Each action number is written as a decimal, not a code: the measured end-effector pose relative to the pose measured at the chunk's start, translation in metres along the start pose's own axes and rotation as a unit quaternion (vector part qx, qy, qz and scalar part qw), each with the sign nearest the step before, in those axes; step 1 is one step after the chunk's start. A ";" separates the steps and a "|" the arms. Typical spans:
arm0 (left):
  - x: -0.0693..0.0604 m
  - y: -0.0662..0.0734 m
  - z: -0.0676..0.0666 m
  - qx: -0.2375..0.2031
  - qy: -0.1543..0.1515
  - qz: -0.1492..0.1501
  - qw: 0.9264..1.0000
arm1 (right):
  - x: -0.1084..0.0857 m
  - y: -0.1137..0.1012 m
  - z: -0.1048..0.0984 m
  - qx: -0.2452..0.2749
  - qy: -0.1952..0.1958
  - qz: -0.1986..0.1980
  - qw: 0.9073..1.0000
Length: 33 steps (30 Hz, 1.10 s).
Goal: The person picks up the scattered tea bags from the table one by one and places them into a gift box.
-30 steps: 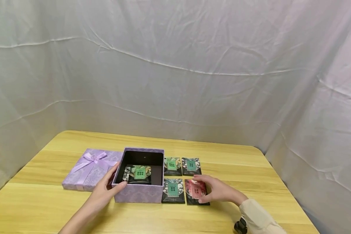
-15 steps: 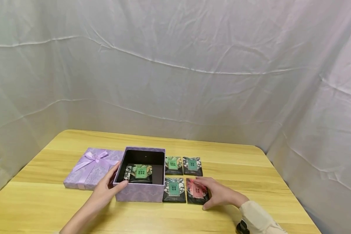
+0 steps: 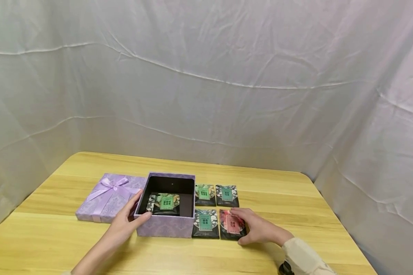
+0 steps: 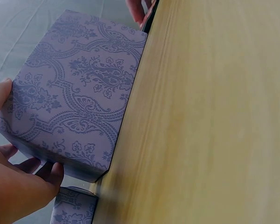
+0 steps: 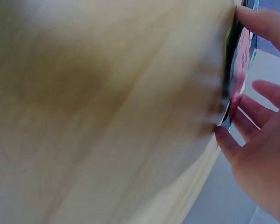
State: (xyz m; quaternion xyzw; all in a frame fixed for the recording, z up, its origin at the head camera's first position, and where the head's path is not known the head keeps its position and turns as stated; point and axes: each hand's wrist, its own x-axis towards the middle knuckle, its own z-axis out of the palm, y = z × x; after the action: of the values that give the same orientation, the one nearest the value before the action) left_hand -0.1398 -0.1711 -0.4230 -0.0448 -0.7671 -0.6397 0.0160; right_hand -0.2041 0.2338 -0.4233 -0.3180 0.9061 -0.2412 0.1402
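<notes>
A purple patterned gift box point(image 3: 166, 228) stands without its lid on the table. My left hand point(image 3: 124, 221) holds its near left corner, thumb by the front rim and fingers along the left wall; the left wrist view shows the fingers bent against that wall. Inside the box lies a green-labelled tea sachet point(image 3: 166, 204), partly covering another. To the right, my right hand point(image 3: 261, 228) grips a red-labelled tea sachet point(image 3: 232, 225) by its edges, thumb at the near side and fingers at the far side. In the right wrist view that sachet point(image 5: 241, 60) lies flat at table level.
Left of the box rests its purple lid point(image 3: 106, 200) with a ribbon bow. Beside the box's right wall lie a teal-labelled sachet point(image 3: 205, 222), a green-labelled sachet point(image 3: 205, 194) and another teal-labelled sachet point(image 3: 227, 194). A pale curtain point(image 3: 206, 95) hangs behind the wooden table point(image 3: 268, 191).
My right thumb has moved off the red-labelled sachet's face to its near right edge, and the fingers now sit along its right side. My left hand stays on the box.
</notes>
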 end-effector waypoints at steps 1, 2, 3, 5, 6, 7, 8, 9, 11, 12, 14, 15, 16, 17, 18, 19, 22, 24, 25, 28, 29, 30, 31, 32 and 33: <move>0.000 0.000 0.000 0.000 0.000 0.001 1.000 | 0.000 0.000 0.000 -0.002 0.005 -0.003 1.000; 0.000 0.000 0.001 -0.001 0.001 -0.001 1.000 | 0.000 0.000 0.001 -0.005 0.010 -0.005 1.000; 0.000 -0.001 0.001 -0.004 0.001 -0.002 1.000 | -0.001 -0.001 0.001 -0.007 0.013 -0.007 1.000; 0.001 -0.001 0.001 -0.004 0.001 -0.003 1.000 | -0.001 -0.001 0.001 -0.003 0.017 -0.006 1.000; 0.001 -0.001 0.001 -0.005 0.001 -0.003 1.000 | -0.001 -0.001 0.001 -0.001 0.017 -0.004 1.000; 0.001 -0.001 0.001 -0.006 0.001 -0.003 1.000 | -0.002 -0.001 0.000 0.003 0.018 -0.002 1.000; 0.001 -0.001 0.001 -0.006 0.002 -0.003 1.000 | -0.002 -0.001 0.000 0.005 0.017 0.000 1.000; 0.001 0.000 0.001 -0.006 0.002 -0.002 1.000 | -0.003 -0.001 0.000 0.007 0.018 0.002 1.000; 0.001 0.000 0.001 -0.007 0.002 -0.003 1.000 | -0.003 -0.001 -0.002 0.008 0.020 0.004 1.000; 0.001 0.000 0.001 -0.009 0.002 -0.003 1.000 | -0.004 -0.001 -0.002 0.008 0.021 0.005 1.000; 0.001 0.000 0.001 -0.010 0.003 -0.004 1.000 | -0.005 -0.001 -0.003 0.004 0.024 0.003 1.000; 0.001 0.000 0.001 -0.011 0.003 -0.005 1.000 | -0.005 -0.001 -0.004 0.003 0.027 0.002 1.000; 0.001 0.000 0.001 -0.011 0.003 -0.005 1.000 | -0.005 -0.001 -0.004 0.002 0.030 0.000 1.000; 0.001 0.000 0.001 -0.012 0.004 -0.005 1.000 | -0.006 -0.001 -0.005 0.000 0.034 -0.003 0.999; 0.001 -0.001 0.002 -0.011 0.004 -0.005 1.000 | -0.006 -0.002 -0.005 0.000 0.038 -0.005 0.999; 0.001 -0.001 0.002 -0.011 0.005 -0.005 1.000 | -0.007 -0.002 -0.006 0.000 0.042 -0.007 0.999; 0.001 -0.001 0.002 -0.008 0.005 -0.004 1.000 | -0.007 -0.003 -0.008 0.000 0.057 -0.013 0.998; 0.001 0.000 0.002 -0.007 0.005 -0.003 1.000 | -0.006 -0.004 -0.010 0.001 0.066 -0.015 0.998; 0.000 0.000 0.001 -0.007 0.005 -0.004 1.000 | -0.005 -0.004 -0.010 0.001 0.070 -0.016 0.997; 0.000 0.001 0.001 -0.005 0.006 -0.005 1.000 | -0.003 -0.005 -0.012 0.006 0.081 -0.017 0.997; 0.000 0.000 0.001 -0.004 0.007 -0.006 1.000 | -0.002 -0.005 -0.012 0.009 0.084 -0.016 0.996; 0.000 0.000 0.001 -0.004 0.007 -0.007 1.000 | -0.001 -0.006 -0.013 0.011 0.088 -0.016 0.996; 0.000 0.000 0.001 -0.003 0.008 -0.007 1.000 | 0.001 -0.006 -0.013 0.012 0.090 -0.016 0.996; 0.000 -0.001 0.001 -0.002 0.008 -0.007 1.000 | 0.002 -0.007 -0.013 0.012 0.093 -0.016 0.995; 0.000 -0.001 0.001 -0.002 0.009 -0.009 1.000 | 0.003 -0.007 -0.013 0.011 0.095 -0.015 0.995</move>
State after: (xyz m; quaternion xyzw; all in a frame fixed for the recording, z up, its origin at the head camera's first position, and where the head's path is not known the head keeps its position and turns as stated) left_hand -0.1400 -0.1703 -0.4242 -0.0328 -0.7658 -0.6420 0.0171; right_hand -0.2077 0.2317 -0.4087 -0.3057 0.9077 -0.2824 0.0534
